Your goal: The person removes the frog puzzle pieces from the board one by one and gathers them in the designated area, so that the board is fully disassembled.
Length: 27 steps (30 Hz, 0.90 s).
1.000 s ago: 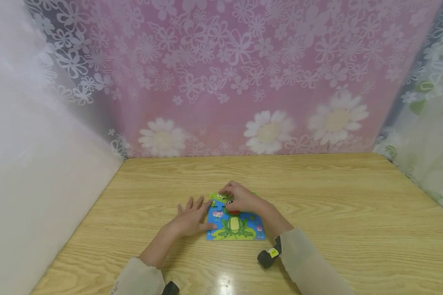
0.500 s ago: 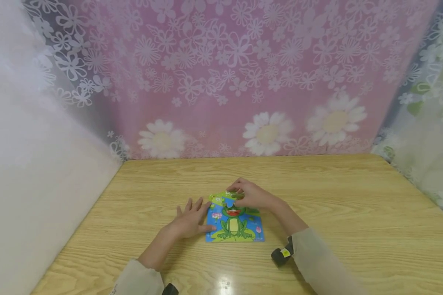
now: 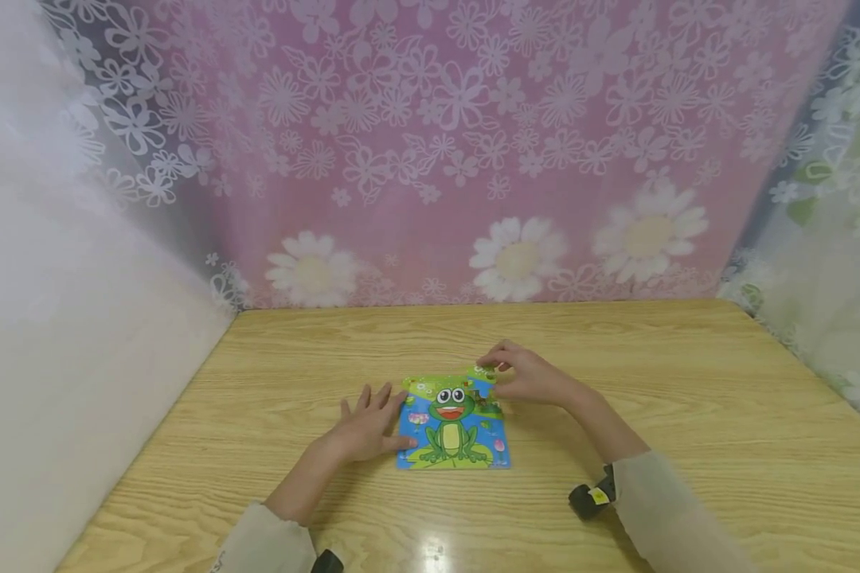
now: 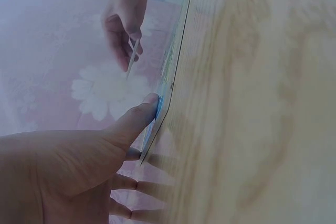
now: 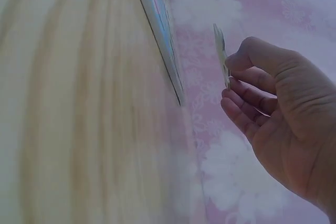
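Observation:
A square frog jigsaw puzzle [image 3: 453, 439] with a blue and green background lies flat on the table. My left hand [image 3: 365, 430] rests at its left edge with spread, straight fingers, the thumb on the puzzle's face. Above the puzzle's upper right corner, my right hand [image 3: 533, 378] pinches a thin puzzle piece [image 3: 481, 383], blue and green on its face. Seen edge-on in the right wrist view, the piece [image 5: 220, 53] is tilted and apart from the board [image 5: 160, 24]. Under it, a darker patch shows at that corner, partly covered by piece and fingers.
The wood-grain table [image 3: 315, 350] extends around the puzzle on all sides. A pink flowered curtain [image 3: 416, 199] stands along its back edge, with pale sheets at left [image 3: 115, 318] and right [image 3: 831, 278]. A dark wrist camera [image 3: 586, 501] hangs below the right sleeve.
My right hand has moved the puzzle piece rightward, from over the puzzle's upper left part to its upper right corner. The frog's eyes are uncovered now. My left hand has stayed in place.

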Each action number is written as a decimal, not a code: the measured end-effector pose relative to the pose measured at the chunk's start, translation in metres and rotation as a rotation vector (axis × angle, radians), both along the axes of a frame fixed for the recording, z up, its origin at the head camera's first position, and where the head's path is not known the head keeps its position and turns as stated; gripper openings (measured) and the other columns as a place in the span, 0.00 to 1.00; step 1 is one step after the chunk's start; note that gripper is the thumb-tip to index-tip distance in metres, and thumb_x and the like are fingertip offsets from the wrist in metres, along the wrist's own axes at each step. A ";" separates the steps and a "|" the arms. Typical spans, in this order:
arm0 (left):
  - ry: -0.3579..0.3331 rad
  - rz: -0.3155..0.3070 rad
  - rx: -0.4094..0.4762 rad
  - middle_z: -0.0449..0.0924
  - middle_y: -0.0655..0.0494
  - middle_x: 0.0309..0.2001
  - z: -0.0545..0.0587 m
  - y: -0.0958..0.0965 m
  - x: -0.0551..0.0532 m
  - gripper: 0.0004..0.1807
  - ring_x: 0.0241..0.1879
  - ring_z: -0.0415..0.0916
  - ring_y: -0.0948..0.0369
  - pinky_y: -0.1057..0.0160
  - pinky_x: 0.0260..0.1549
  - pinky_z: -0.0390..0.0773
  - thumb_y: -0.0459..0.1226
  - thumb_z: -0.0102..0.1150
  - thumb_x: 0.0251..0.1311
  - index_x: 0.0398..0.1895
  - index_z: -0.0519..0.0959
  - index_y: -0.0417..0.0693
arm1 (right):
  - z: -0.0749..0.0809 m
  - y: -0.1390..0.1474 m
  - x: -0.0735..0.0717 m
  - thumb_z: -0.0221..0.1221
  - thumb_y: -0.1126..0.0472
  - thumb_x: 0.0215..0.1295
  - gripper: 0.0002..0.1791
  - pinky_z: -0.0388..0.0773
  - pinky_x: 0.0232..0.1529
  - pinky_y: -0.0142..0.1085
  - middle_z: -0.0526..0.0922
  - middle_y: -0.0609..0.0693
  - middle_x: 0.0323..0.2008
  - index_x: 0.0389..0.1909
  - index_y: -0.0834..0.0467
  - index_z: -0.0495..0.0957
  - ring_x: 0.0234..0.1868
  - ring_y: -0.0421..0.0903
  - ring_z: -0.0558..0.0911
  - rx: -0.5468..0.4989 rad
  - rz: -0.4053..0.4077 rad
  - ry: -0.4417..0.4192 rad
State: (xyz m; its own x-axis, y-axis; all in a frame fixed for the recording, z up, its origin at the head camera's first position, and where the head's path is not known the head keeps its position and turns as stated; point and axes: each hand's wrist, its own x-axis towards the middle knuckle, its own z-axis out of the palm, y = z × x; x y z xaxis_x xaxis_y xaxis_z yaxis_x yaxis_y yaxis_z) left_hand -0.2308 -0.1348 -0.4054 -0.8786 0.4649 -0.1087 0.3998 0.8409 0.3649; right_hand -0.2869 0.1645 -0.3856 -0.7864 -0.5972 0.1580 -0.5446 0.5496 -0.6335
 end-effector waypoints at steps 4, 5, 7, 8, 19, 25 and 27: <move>0.001 0.006 0.005 0.43 0.39 0.70 -0.002 -0.001 0.000 0.45 0.66 0.35 0.36 0.28 0.51 0.37 0.59 0.53 0.56 0.71 0.53 0.45 | -0.002 0.016 0.001 0.59 0.67 0.53 0.22 0.72 0.46 0.46 0.70 0.52 0.47 0.53 0.60 0.75 0.47 0.52 0.73 -0.007 -0.020 0.008; -0.001 0.007 0.008 0.43 0.39 0.70 -0.002 -0.001 -0.001 0.45 0.66 0.35 0.36 0.28 0.51 0.37 0.59 0.54 0.55 0.71 0.53 0.45 | -0.003 0.020 0.001 0.59 0.67 0.54 0.22 0.72 0.46 0.46 0.70 0.52 0.46 0.53 0.61 0.75 0.47 0.53 0.73 -0.004 -0.023 0.018; -0.002 0.009 0.009 0.43 0.39 0.70 -0.003 -0.001 -0.001 0.46 0.66 0.35 0.36 0.28 0.51 0.37 0.59 0.54 0.55 0.70 0.53 0.45 | -0.005 0.027 0.000 0.59 0.68 0.53 0.22 0.72 0.46 0.46 0.70 0.53 0.46 0.52 0.61 0.75 0.47 0.53 0.73 0.005 -0.027 0.043; -0.002 0.009 0.008 0.43 0.39 0.70 -0.003 -0.001 -0.001 0.46 0.66 0.35 0.36 0.28 0.51 0.37 0.59 0.54 0.55 0.70 0.53 0.45 | -0.006 0.030 -0.001 0.59 0.68 0.53 0.22 0.72 0.46 0.46 0.71 0.53 0.46 0.52 0.61 0.75 0.47 0.53 0.73 0.010 -0.029 0.054; -0.004 -0.001 0.012 0.43 0.39 0.70 -0.003 -0.001 -0.001 0.46 0.66 0.34 0.36 0.28 0.51 0.36 0.60 0.53 0.55 0.71 0.52 0.46 | -0.019 0.050 -0.003 0.60 0.71 0.53 0.21 0.71 0.47 0.49 0.70 0.55 0.45 0.50 0.64 0.75 0.48 0.58 0.73 -0.036 -0.047 -0.007; -0.005 -0.002 0.014 0.43 0.39 0.70 -0.002 -0.001 -0.001 0.46 0.66 0.34 0.36 0.28 0.51 0.36 0.60 0.53 0.56 0.71 0.53 0.46 | -0.026 0.054 -0.006 0.62 0.68 0.52 0.21 0.71 0.45 0.47 0.72 0.53 0.45 0.50 0.61 0.76 0.45 0.53 0.72 -0.026 -0.064 -0.034; -0.004 -0.004 0.014 0.43 0.39 0.70 -0.002 -0.001 -0.001 0.46 0.66 0.34 0.36 0.28 0.51 0.36 0.60 0.53 0.56 0.71 0.52 0.45 | -0.028 0.055 -0.007 0.63 0.68 0.52 0.21 0.71 0.44 0.47 0.72 0.53 0.45 0.50 0.61 0.76 0.44 0.52 0.72 -0.026 -0.062 -0.041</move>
